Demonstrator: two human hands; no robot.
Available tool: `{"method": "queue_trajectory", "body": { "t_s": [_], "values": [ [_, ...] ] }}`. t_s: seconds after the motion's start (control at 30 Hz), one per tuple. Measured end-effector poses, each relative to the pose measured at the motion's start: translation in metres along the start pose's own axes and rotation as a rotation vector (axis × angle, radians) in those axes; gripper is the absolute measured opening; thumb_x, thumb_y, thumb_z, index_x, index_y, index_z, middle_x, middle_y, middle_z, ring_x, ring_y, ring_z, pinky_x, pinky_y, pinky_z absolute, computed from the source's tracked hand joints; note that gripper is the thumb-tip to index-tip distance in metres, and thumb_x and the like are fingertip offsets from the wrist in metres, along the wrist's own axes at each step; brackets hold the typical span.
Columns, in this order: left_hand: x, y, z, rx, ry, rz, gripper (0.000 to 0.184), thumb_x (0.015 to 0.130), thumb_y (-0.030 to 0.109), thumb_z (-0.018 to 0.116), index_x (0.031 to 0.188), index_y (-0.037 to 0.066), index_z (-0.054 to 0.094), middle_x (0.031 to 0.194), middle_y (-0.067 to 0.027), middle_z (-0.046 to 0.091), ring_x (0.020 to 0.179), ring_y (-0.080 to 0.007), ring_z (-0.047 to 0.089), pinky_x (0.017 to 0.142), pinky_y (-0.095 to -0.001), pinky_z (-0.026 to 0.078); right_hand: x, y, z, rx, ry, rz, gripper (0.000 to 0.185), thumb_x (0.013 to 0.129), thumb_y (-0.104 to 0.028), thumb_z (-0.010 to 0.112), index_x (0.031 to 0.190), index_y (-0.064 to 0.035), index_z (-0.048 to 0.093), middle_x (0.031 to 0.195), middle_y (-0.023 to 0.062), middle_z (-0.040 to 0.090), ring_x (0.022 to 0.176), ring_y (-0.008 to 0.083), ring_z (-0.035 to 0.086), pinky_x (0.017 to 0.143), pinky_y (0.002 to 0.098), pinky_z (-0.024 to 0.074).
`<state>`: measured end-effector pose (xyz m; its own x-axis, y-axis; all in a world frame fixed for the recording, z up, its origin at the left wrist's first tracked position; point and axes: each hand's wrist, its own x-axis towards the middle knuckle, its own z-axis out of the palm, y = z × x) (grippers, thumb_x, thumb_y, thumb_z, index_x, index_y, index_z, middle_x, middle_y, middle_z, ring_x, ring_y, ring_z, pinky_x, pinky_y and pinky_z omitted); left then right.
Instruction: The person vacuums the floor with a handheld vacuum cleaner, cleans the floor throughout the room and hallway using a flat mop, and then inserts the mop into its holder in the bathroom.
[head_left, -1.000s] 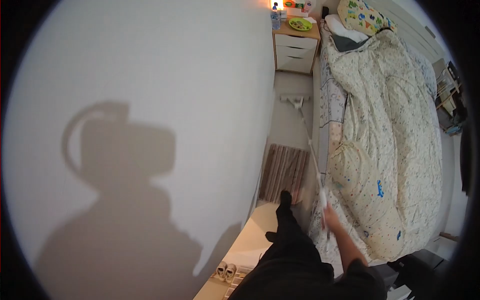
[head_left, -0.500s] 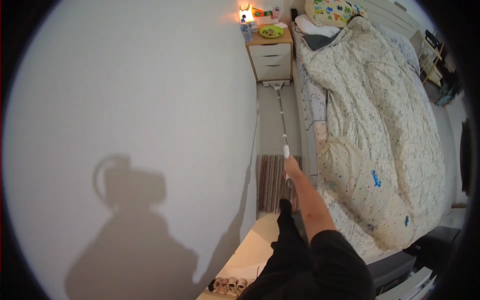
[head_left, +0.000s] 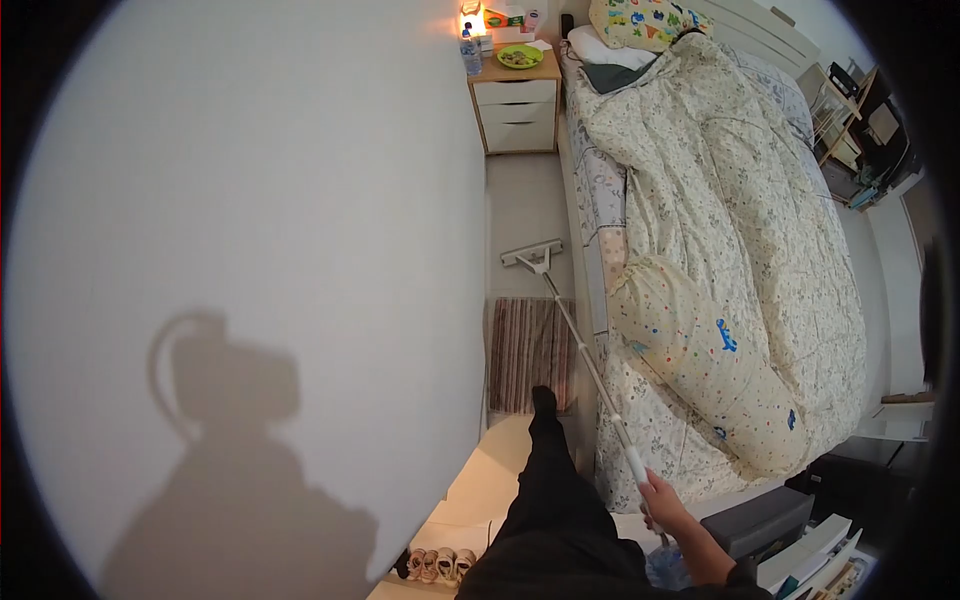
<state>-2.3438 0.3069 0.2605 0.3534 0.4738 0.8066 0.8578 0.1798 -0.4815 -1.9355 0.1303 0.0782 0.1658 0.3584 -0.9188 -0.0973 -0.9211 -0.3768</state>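
A long mop [head_left: 590,362] slants across the narrow floor strip, its handle wrapped by the fingers of my right hand [head_left: 663,503] beside the foot of the bed. The mop's wide flat head [head_left: 532,254] rests on the grey floor just beyond a striped mat [head_left: 520,350]. It lies between the wall and the bed, short of the nightstand. My left hand does not show. One foot in a black sock [head_left: 543,402] is at the near edge of the mat.
A white wall [head_left: 330,200] stands on the left. The bed [head_left: 740,230] fills the right side. A nightstand [head_left: 515,92] with a green plate [head_left: 520,56] and bottle [head_left: 470,52] stands at the far end. Shoes [head_left: 440,565] sit at the lower left; a grey bench [head_left: 757,521] is lower right.
The mop head has come back from the foot of the nightstand to near the mat. My right hand, still round the handle, has moved back and to the right.
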Motion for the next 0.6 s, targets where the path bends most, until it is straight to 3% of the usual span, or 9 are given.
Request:
{"method": "queue_trajectory", "body": {
  "t_s": [0.17, 0.2, 0.3, 0.37, 0.43, 0.5, 0.53, 0.57, 0.6],
  "values": [
    [-0.002, -0.011, -0.022, -0.003, 0.036, -0.021, 0.035, 0.095, 0.026, 0.049, 0.125, 0.007, 0.044, 0.126, -0.0217, 0.043, 0.104, -0.0344, 0.050, 0.082, -0.0531, 0.046, 0.122, -0.061, 0.069, 0.313, -0.108, -0.282, 0.035, 0.095, -0.015, 0.040, 0.129, -0.0138, 0.046, 0.062, 0.0033, 0.046, 0.043, 0.0147, 0.046, 0.037, 0.0311, 0.0399],
    [-0.002, -0.015, -0.026, -0.006, 0.040, -0.019, 0.035, 0.095, 0.026, 0.049, 0.124, 0.007, 0.044, 0.126, -0.0219, 0.043, 0.103, -0.0344, 0.050, 0.081, -0.0527, 0.046, 0.163, -0.080, 0.085, 0.335, -0.149, -0.405, 0.036, 0.096, -0.015, 0.038, 0.131, -0.0107, 0.041, 0.060, 0.0062, 0.048, 0.039, 0.0179, 0.047, 0.034, 0.0328, 0.0393],
    [-0.006, -0.030, -0.042, -0.013, 0.044, 0.012, 0.034, 0.095, 0.024, 0.051, 0.123, 0.006, 0.045, 0.125, -0.0225, 0.043, 0.102, -0.0345, 0.051, 0.080, -0.0517, 0.047, 0.236, -0.166, 0.119, 0.223, -0.011, -0.464, 0.027, 0.097, -0.017, 0.037, 0.121, -0.0102, 0.046, 0.060, 0.0082, 0.049, 0.040, 0.0203, 0.050, 0.034, 0.0371, 0.0420],
    [-0.011, -0.043, -0.054, -0.015, 0.032, 0.037, 0.033, 0.095, 0.023, 0.051, 0.122, 0.006, 0.045, 0.124, -0.0229, 0.043, 0.101, -0.0345, 0.051, 0.079, -0.0510, 0.048, 0.290, -0.208, 0.124, 0.112, 0.031, -0.520, 0.024, 0.097, -0.018, 0.037, 0.115, -0.0042, 0.045, 0.060, 0.0090, 0.049, 0.039, 0.0214, 0.050, 0.035, 0.0389, 0.0422],
    [0.004, -0.039, -0.065, -0.026, 0.016, 0.060, 0.033, 0.095, 0.023, 0.052, 0.122, 0.005, 0.045, 0.124, -0.0232, 0.043, 0.100, -0.0345, 0.051, 0.079, -0.0506, 0.048, 0.296, -0.226, 0.124, 0.071, 0.040, -0.559, 0.024, 0.097, -0.018, 0.037, 0.113, -0.0023, 0.045, 0.060, 0.0090, 0.048, 0.039, 0.0218, 0.050, 0.035, 0.0393, 0.0421],
    [0.044, -0.008, -0.068, -0.371, 0.130, -0.422, 0.037, 0.087, 0.014, 0.061, 0.118, 0.002, 0.044, 0.125, -0.0217, 0.039, 0.104, -0.0344, 0.047, 0.080, -0.0476, 0.048, 0.258, -0.233, 0.118, 0.017, 0.013, -0.508, 0.023, 0.097, -0.018, 0.037, 0.109, -0.0002, 0.044, 0.059, 0.0090, 0.049, 0.038, 0.0227, 0.050, 0.035, 0.0392, 0.0416],
    [0.026, -0.012, -0.065, -0.565, 0.138, -0.572, 0.044, 0.081, 0.010, 0.066, 0.117, 0.002, 0.042, 0.123, -0.0213, 0.036, 0.106, -0.0347, 0.045, 0.083, -0.0454, 0.048, 0.275, -0.206, 0.110, -0.022, 0.007, -0.535, 0.023, 0.097, -0.019, 0.036, 0.109, -0.0019, 0.045, 0.060, 0.0102, 0.051, 0.037, 0.0236, 0.050, 0.035, 0.0395, 0.0417],
    [0.026, -0.010, -0.066, -0.574, 0.132, -0.583, 0.044, 0.081, 0.010, 0.066, 0.117, 0.002, 0.042, 0.123, -0.0213, 0.036, 0.106, -0.0347, 0.045, 0.083, -0.0454, 0.048, 0.280, -0.174, 0.102, -0.104, 0.063, -0.551, 0.024, 0.097, -0.020, 0.037, 0.110, -0.0022, 0.046, 0.063, 0.0107, 0.053, 0.041, 0.0231, 0.052, 0.039, 0.0397, 0.0433],
    [0.029, -0.004, -0.066, -0.626, 0.121, -0.627, 0.045, 0.084, 0.012, 0.063, 0.122, 0.001, 0.041, 0.138, -0.0168, 0.015, 0.121, -0.0329, 0.033, 0.094, -0.0474, 0.042, 0.278, -0.141, 0.095, -0.187, 0.119, -0.568, 0.025, 0.098, -0.021, 0.037, 0.111, -0.0025, 0.047, 0.066, 0.0112, 0.055, 0.044, 0.0226, 0.054, 0.042, 0.0398, 0.0449]
  ]
}}
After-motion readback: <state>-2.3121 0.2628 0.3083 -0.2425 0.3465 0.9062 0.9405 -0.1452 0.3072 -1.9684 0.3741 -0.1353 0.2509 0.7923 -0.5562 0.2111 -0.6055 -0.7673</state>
